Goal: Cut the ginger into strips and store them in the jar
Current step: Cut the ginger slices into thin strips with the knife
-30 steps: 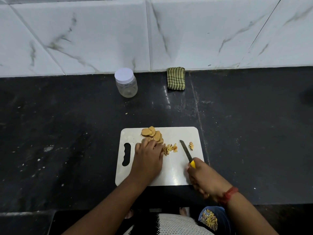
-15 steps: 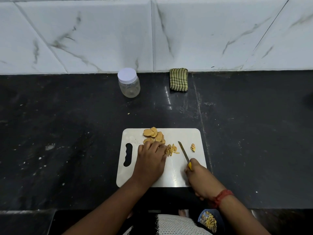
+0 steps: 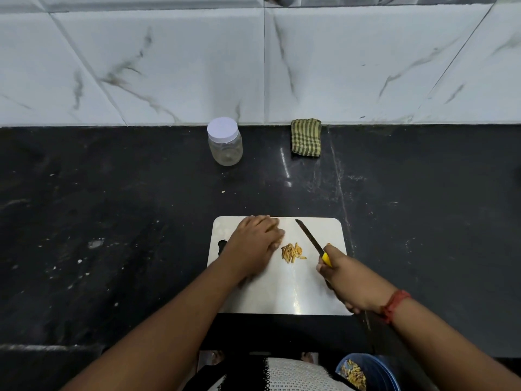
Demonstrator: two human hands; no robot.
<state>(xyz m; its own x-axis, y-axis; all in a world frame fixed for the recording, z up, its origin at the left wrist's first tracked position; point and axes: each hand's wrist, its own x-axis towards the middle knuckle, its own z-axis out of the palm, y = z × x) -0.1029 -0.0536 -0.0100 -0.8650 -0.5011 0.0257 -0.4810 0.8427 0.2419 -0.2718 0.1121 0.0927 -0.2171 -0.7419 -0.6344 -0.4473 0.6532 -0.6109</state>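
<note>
From your head camera, your left hand (image 3: 255,240) lies knuckles-up over the far left part of the white cutting board (image 3: 284,292), fingers curled down over whatever is beneath them; what that grip holds, if anything, is hidden, so you cannot tell. Your right hand (image 3: 345,277) has its grip wrapped round the yellow handle of the knife (image 3: 311,240), whose dark blade angles away and to the left above the board. Between your two hands a small heap of ginger strips (image 3: 292,252) sits on the board, just beside your left hand and near the blade. The jar (image 3: 225,142), clear with its white lid on, stands upright at the back of the dark worktop (image 3: 127,221) against the marble tiles, well apart from the board. A green striped cloth (image 3: 306,137) lies to its right. A blue bowl (image 3: 375,371) holding yellowish scraps shows at the bottom edge.
</note>
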